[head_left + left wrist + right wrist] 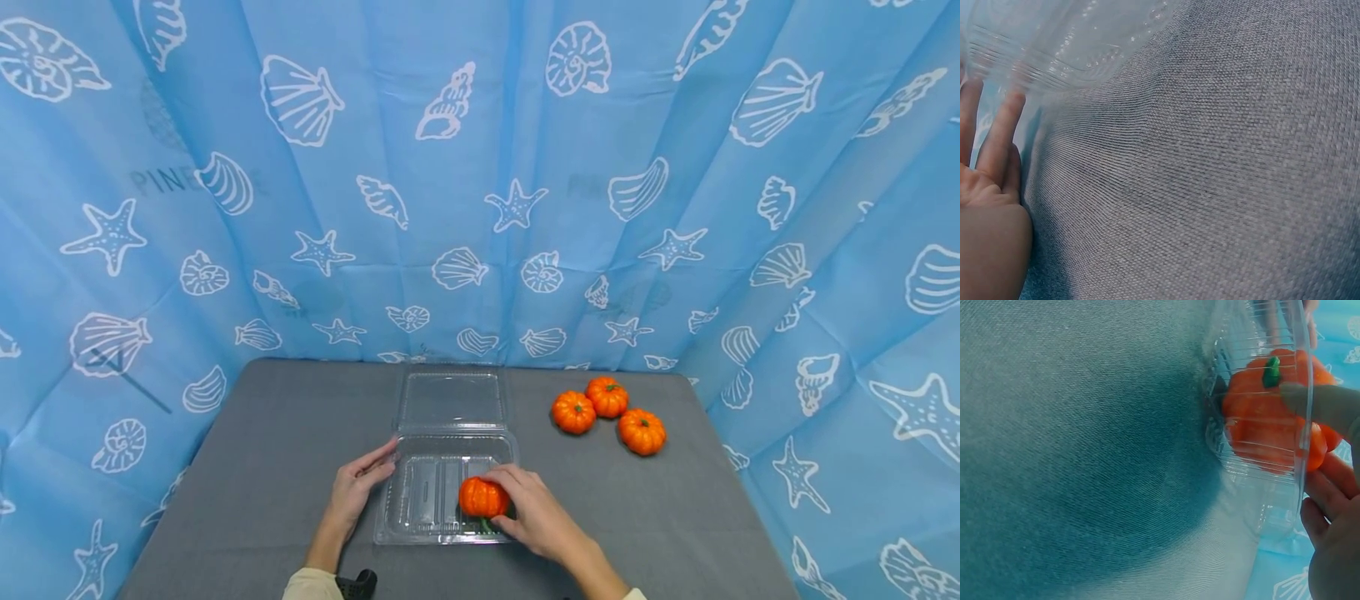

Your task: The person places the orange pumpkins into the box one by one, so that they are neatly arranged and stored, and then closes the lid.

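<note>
A clear plastic clamshell container (427, 492) lies on the grey table with its lid (452, 400) folded back toward the curtain. My right hand (536, 512) grips a small orange pumpkin (482, 497) inside the right part of the container's base. Through the clear wall in the right wrist view, the pumpkin (1260, 419) shows its green stem, with the thumb on one side and fingers on the other. At the container's left edge, my left hand (360, 487) touches the rim with its fingers fairly straight. The left wrist view shows those fingers (1000, 134) against the clear plastic.
Three more orange pumpkins stand close together at the table's back right: one on the left (573, 412), one behind (607, 397) and one on the right (642, 432). A blue curtain (517, 167) with white shells surrounds the grey table (637, 517).
</note>
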`<state>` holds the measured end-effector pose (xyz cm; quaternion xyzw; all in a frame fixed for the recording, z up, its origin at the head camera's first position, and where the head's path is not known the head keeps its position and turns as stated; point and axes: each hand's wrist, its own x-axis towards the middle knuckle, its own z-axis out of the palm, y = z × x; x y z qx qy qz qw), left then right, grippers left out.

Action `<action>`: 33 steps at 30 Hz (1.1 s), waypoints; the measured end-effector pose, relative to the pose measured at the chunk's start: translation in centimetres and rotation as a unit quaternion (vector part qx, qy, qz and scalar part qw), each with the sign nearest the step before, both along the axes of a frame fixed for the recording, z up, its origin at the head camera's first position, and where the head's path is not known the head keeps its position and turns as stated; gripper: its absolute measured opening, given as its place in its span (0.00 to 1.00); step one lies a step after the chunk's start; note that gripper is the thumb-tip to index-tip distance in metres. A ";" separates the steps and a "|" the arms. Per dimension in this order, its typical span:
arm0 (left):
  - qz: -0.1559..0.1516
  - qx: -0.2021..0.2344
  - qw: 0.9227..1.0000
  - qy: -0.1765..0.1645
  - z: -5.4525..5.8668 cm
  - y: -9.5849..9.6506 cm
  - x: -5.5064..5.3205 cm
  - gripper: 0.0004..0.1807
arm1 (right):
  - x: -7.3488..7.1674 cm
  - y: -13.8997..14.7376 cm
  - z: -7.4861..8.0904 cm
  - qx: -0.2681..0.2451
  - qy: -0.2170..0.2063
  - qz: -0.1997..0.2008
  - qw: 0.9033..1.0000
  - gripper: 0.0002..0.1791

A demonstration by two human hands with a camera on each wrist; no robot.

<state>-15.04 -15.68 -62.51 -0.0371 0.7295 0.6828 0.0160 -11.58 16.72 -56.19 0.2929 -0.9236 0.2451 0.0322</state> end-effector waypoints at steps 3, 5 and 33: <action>-0.002 0.001 1.000 0.003 0.0 -0.1 0.1 0.23 | 0.1 -0.1 0.2 0.002 -0.007 0.000 1.000 0.35; -0.003 0.005 1.000 0.004 -0.1 -0.1 0.1 0.23 | 0.1 -0.1 0.2 0.000 -0.010 0.001 1.000 0.34; -0.005 -0.003 1.000 -0.012 0.1 -0.1 0.2 0.24 | 0.0 -0.3 0.7 -0.005 -0.002 -0.003 1.000 0.29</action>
